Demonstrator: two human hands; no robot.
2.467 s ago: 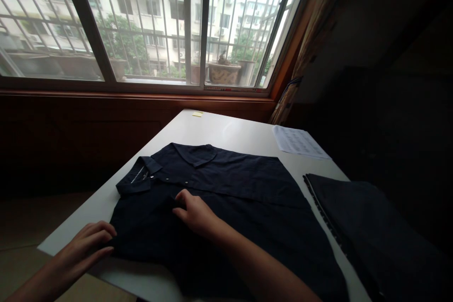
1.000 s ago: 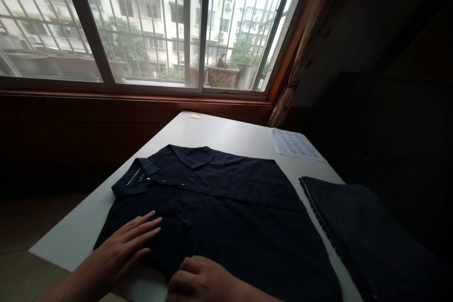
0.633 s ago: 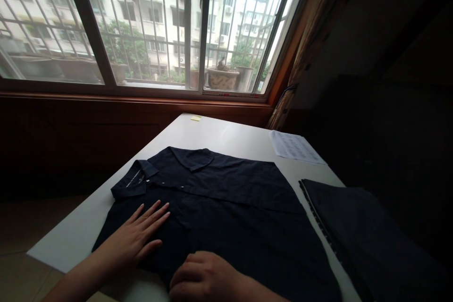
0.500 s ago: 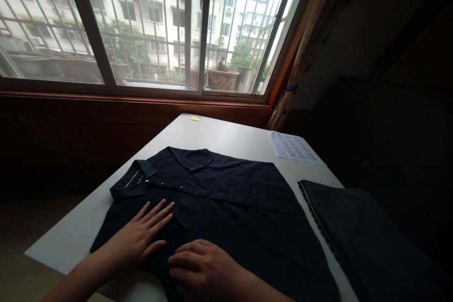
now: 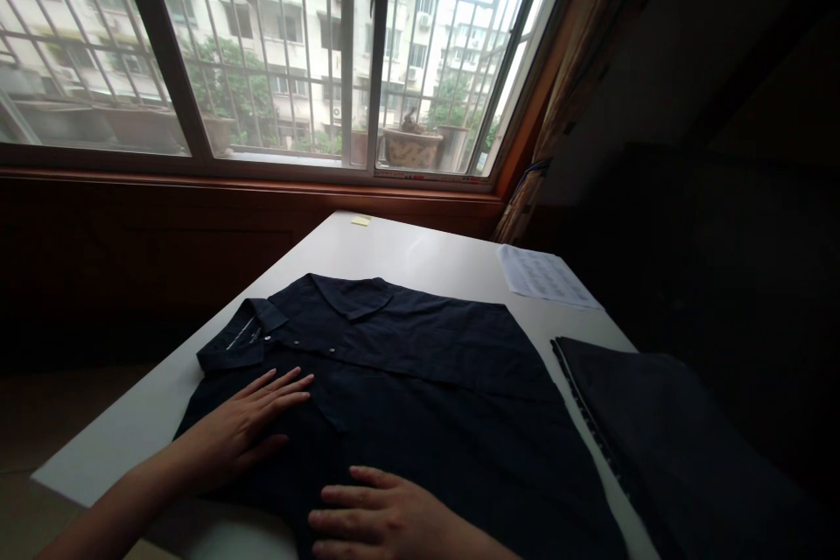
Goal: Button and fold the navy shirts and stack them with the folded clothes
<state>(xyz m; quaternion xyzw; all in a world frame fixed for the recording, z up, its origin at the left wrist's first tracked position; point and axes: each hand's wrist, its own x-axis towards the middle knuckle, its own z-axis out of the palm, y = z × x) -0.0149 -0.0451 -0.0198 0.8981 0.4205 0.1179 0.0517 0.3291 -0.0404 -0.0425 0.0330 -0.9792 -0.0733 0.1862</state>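
A dark navy shirt [image 5: 420,359] lies spread on the white table [image 5: 420,249], its collar [image 5: 242,337] toward the left and its row of small buttons running to the right. One short sleeve is folded inward on the far side. My left hand [image 5: 255,424] rests with fingers spread on the near front, just below the collar. Nearer to me, my right hand [image 5: 387,516] lies on the shirt with its fingers extended and slightly apart. Neither hand grasps anything. The shirt's near edge is partly hidden by my hands and the frame's bottom.
A folded dark garment [image 5: 662,429] sits at the table's right side. Printed sheets [image 5: 548,276] lie at the far right edge, and a yellow sticky note [image 5: 360,220] at the far corner. Beyond the table are a barred window [image 5: 276,52] and a tied curtain [image 5: 525,192].
My left hand has gone from the shirt's near left edge to flat on its front. My right hand has moved toward me, off the front placket, and its curled fingers have opened out.
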